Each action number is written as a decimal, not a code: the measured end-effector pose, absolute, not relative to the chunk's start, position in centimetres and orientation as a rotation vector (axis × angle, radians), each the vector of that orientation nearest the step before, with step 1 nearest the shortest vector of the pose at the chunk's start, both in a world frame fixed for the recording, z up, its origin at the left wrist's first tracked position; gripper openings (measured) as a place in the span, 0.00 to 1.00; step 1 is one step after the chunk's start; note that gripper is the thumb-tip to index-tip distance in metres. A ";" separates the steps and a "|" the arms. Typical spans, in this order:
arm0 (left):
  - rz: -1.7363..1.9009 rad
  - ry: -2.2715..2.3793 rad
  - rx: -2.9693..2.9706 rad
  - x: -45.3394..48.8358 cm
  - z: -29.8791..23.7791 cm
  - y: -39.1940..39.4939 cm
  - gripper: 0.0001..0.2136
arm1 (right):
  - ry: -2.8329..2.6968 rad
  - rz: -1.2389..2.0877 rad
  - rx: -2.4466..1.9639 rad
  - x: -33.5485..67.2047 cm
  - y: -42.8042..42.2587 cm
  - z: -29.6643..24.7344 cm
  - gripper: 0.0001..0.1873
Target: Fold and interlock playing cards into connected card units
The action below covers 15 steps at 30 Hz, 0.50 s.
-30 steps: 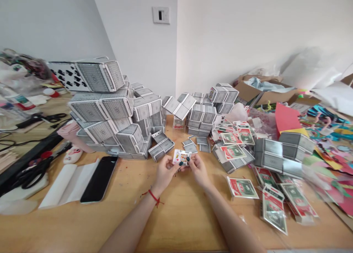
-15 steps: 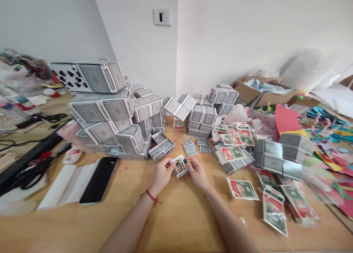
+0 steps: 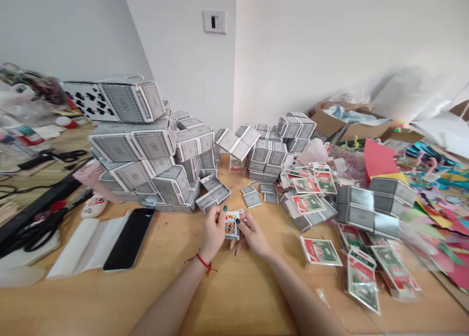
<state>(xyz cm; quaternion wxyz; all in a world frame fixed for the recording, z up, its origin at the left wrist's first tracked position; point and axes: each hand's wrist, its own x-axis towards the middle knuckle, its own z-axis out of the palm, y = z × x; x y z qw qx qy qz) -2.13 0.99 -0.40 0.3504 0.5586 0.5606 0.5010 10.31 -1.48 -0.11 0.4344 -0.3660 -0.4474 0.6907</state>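
Between my two hands, a little above the wooden table, is a playing card point(image 3: 231, 225) with a court figure facing up. My left hand point(image 3: 213, 232) grips its left side, the thumb pointing up along the edge. My right hand point(image 3: 252, 233) pinches the right side, thumb on the face and other fingers below. Whether more cards lie under this one, I cannot tell. Just beyond my hands lie a piece folded from grey-backed cards point(image 3: 213, 194) and small folded grey card pieces point(image 3: 251, 198).
Stacked blocks of folded cards point(image 3: 154, 145) rise at the left, with more blocks point(image 3: 269, 153) at the back. Red and green card boxes point(image 3: 322, 251) lie to the right. A black phone point(image 3: 129, 239), a white paper roll point(image 3: 75, 248) and black scissors point(image 3: 47, 223) are on the left.
The card has turned more upright and shifted slightly left. My left thumb has lifted from the card's face to its edge, and my right fingers have moved lower beneath it.
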 end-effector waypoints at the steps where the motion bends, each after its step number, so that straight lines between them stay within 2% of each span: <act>1: 1.296 1.456 1.436 -2.1 -0.4 1.0 0.09 | -1.101 1.719 -0.907 10.3 -1.4 -0.1 0.17; 6: 1.300 1.402 1.302 -1.9 -0.4 0.9 0.11 | -1.030 1.626 -0.916 10.3 -1.2 -0.4 0.17; 15: 1.334 1.293 1.304 -1.5 -0.4 -0.1 0.02 | -0.935 1.716 -0.854 9.8 -1.5 -0.5 0.18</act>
